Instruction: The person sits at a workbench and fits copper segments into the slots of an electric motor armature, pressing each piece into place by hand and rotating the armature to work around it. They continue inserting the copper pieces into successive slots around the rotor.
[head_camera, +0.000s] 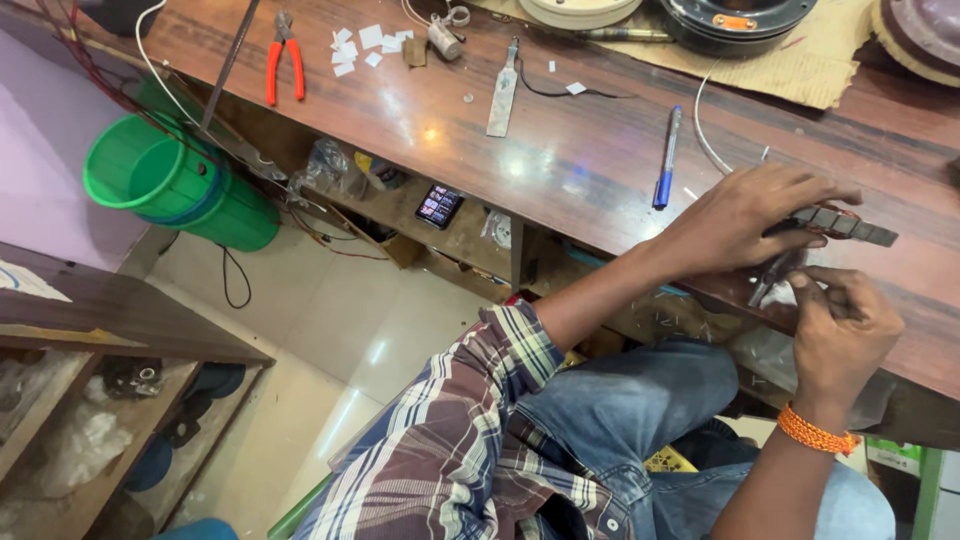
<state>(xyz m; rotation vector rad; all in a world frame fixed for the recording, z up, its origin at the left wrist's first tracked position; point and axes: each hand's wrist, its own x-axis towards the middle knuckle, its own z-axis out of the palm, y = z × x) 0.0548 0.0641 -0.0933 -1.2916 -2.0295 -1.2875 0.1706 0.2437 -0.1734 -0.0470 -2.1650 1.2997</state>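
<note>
Hands worked at the near edge of the bench (560, 150). The left hand (745, 215) lay pressed over a slotted metal core (845, 226), fingers clamped along its top, the far end jutting past the fingertips. The right hand (840, 325) was pinched shut on something thin beside a small grey tool (775, 275); what it pinched could not be told. The core looked stiff, fairly heavy, with hard edges, best gripped by its flat sides. A blue pen (666, 160) lay near; red pliers (284, 62) lay well apart.
</note>
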